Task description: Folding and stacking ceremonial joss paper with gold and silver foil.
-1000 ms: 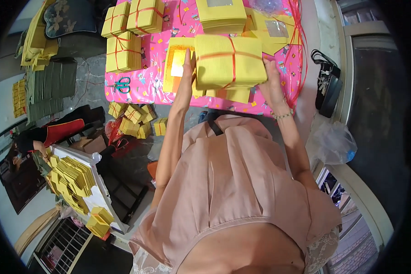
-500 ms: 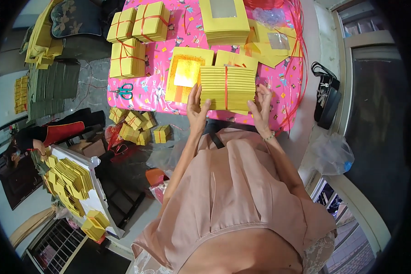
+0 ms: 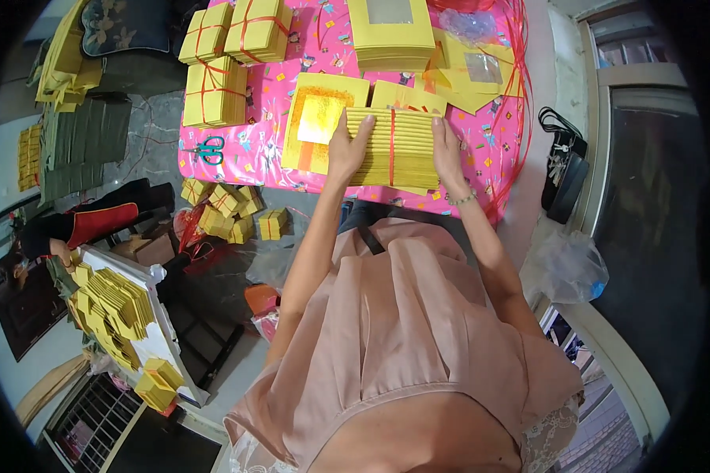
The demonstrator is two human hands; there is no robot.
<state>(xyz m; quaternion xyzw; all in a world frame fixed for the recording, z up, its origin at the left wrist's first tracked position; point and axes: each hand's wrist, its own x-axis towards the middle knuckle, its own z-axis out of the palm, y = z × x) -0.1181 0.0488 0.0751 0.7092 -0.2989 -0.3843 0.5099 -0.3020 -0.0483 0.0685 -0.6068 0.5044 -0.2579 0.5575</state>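
Observation:
Between my hands is a bundle of yellow paper bags or envelopes [image 3: 412, 150], their folded edges facing up in rows and a red ribbon round the middle. My left hand [image 3: 349, 148] grips its left end, thumb on top. My right hand [image 3: 448, 156] presses against the right end with the fingers upright along it. Behind the bundle lie a yellow sheet with a shiny gold square [image 3: 323, 118] and another yellow piece [image 3: 402, 96]. A stack of yellow envelopes with a clear window [image 3: 393, 35] stands farther back.
Red-tied yellow bundles [image 3: 214, 93] and green-handled scissors [image 3: 210, 150] are on the left of the pink tablecloth [image 3: 252, 165]. Red ribbon strands [image 3: 517, 102] hang along its right side. Small yellow bundles [image 3: 227, 201] lie on the floor. At left, another person's hand [image 3: 61, 251] is near a white table [image 3: 170, 323].
My left hand has moved up, its thumb now over the bundle's top. My right hand has closed in against the right end, its fingers less spread.

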